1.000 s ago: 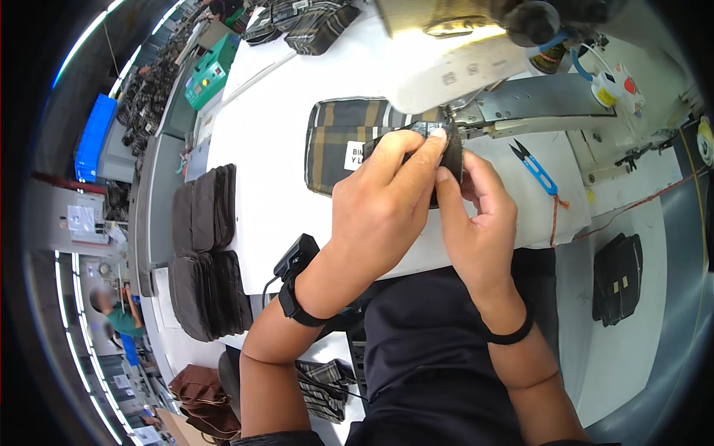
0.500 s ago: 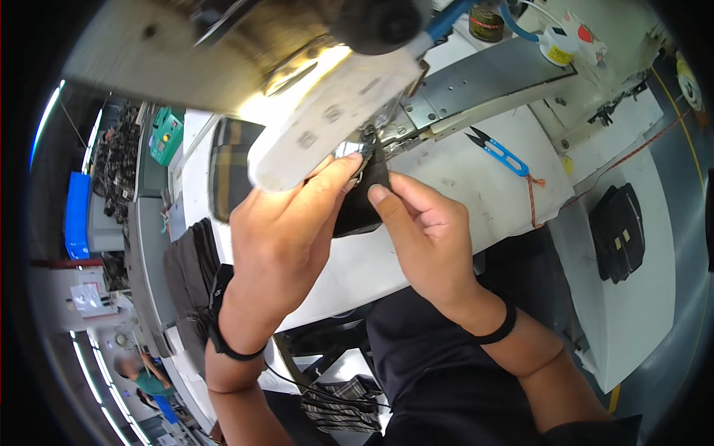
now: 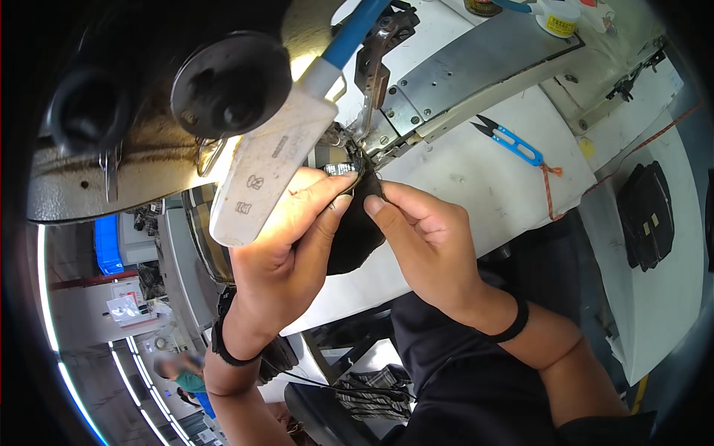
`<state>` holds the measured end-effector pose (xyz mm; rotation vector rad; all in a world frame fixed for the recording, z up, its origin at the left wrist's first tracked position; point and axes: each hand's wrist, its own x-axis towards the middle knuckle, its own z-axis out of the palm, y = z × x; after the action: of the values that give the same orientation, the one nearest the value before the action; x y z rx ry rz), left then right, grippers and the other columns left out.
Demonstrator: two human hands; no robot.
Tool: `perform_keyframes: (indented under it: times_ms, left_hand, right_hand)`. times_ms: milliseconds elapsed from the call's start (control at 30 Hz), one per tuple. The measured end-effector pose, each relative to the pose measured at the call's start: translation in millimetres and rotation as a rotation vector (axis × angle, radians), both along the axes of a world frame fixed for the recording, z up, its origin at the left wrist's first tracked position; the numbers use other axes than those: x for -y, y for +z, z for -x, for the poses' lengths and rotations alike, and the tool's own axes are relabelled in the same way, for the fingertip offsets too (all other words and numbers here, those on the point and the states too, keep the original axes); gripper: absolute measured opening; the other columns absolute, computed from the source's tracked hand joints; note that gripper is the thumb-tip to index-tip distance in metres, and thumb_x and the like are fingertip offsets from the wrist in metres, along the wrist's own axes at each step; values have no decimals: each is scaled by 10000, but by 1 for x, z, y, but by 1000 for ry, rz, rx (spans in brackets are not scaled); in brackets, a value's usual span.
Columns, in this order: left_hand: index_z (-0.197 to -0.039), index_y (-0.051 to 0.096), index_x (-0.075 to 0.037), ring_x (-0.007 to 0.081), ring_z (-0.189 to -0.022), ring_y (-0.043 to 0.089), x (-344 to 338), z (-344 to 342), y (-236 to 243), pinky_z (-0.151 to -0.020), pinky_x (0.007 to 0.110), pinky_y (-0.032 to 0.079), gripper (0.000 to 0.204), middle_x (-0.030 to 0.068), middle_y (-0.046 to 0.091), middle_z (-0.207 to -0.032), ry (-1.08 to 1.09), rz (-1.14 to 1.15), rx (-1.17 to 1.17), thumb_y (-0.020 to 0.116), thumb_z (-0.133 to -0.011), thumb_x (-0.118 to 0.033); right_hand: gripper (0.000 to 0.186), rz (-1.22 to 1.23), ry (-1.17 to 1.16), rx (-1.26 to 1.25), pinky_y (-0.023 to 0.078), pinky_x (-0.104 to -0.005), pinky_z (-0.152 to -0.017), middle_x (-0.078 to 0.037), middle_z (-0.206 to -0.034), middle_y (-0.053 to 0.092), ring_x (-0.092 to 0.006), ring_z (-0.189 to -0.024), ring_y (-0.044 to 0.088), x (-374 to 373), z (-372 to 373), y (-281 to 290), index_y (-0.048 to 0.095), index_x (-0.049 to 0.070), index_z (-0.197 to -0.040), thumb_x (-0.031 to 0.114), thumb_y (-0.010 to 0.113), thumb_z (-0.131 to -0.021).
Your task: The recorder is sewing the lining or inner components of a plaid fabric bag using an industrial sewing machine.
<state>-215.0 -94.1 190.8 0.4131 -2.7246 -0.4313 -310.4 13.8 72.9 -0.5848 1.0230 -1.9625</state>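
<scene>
My left hand [image 3: 286,238] is closed on a dark piece of fabric [image 3: 355,241], its thumb and forefinger pinching the edge beside a small dark label with pale print [image 3: 341,169]. On the fabric's right edge, my right hand [image 3: 431,245] grips with thumb and forefinger. The fabric's top end lies at the presser foot area of a sewing machine [image 3: 362,134]; the exact contact there is hard to make out. A white lamp [image 3: 268,160] with a blue neck hangs over the left hand and covers part of it. Checked cloth [image 3: 204,223] lies to the left.
Blue-handled thread snips [image 3: 517,143] with an orange cord lie on the white table [image 3: 483,193]. A dark fabric stack [image 3: 645,217] rests at far right. The machine's metal bed plate [image 3: 476,78] runs toward a white bottle [image 3: 558,18]. A person [image 3: 190,375] is far left.
My view has shifted, so the lamp and machine head appear farther left and the presser area shows more. The left fingers have drawn back slightly, uncovering the label. Both hands still hold the fabric.
</scene>
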Motion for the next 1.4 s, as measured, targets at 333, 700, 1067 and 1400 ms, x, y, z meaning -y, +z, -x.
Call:
perform_keyframes:
  times_ms: [333, 700, 1067, 1400]
  left_hand:
    - [-1184, 770, 41, 212, -909, 684, -7, 0, -7, -837, 304, 535, 248, 126, 725, -998, 102, -29, 12, 737, -942, 80]
    - [-1159, 782, 51, 145, -1010, 685, -3, 3, -1, -945, 273, 514, 196, 100, 772, -1081, 351, -300, -13, 733, -1000, -54]
    - [-1093, 792, 45, 229, -882, 708, -17, 7, -9, -835, 318, 553, 193, 145, 752, -958, 129, 168, -19, 784, -900, 60]
    - [-1085, 784, 43, 233, -783, 705, -21, 14, -27, -747, 307, 569, 235, 151, 727, -915, 86, 305, -136, 820, -856, 88]
  right_hand:
    - [151, -20, -55, -42, 364, -268, -553, -30, -689, 465, -55, -646, 390, 5, 4, 5, 658, -51, -1013, 92, 635, -1057]
    - [221, -45, -239, -398, 526, -435, -667, -207, -830, 679, -386, -722, 665, -11, -9, -1, 624, -37, -1188, 29, 644, -977]
    - [228, -20, -23, -168, 443, -309, -595, -126, -758, 581, -127, -632, 490, -19, -11, 16, 614, -25, -1290, 73, 561, -1091]
    - [195, 21, -61, -114, 447, -381, -559, -205, -719, 577, -316, -576, 591, -9, -8, 9, 591, -26, -1247, 72, 543, -1086]
